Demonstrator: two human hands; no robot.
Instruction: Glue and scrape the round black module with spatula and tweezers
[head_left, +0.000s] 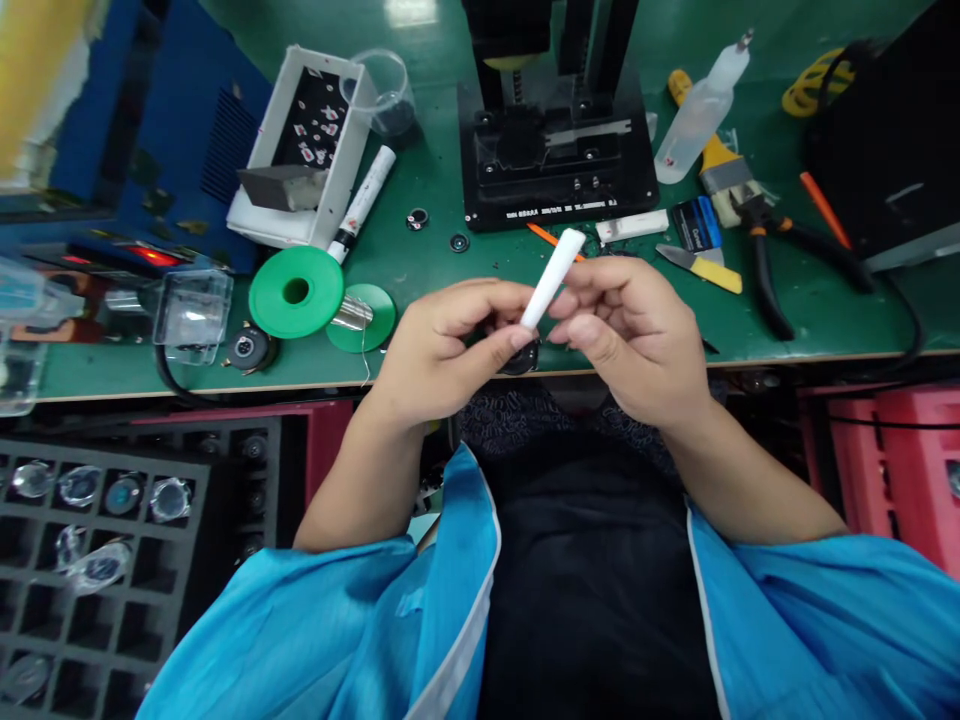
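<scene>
A slim white plastic stick (555, 278) tilts up to the right over the table's front edge. My left hand (457, 345) pinches its lower end between thumb and fingers. Close against the stick on the other side is my right hand (637, 330), its fingers curled and closed; whether they grip anything is hidden. Just under my left thumb a small dark round part (521, 358) shows in part, and I cannot tell what bears it. Beyond my hands, two small round parts, one of them a dark disc (459, 242), lie on the green table (427, 190).
A black press stand (559, 180) rises at the back. Left are a green solder spool (296, 292), a marker (364, 205) and a white box (259, 195). Right are a bottle (694, 125), pliers (757, 230) and a knife blade (697, 268). A foam tray (142, 440) stands lower left.
</scene>
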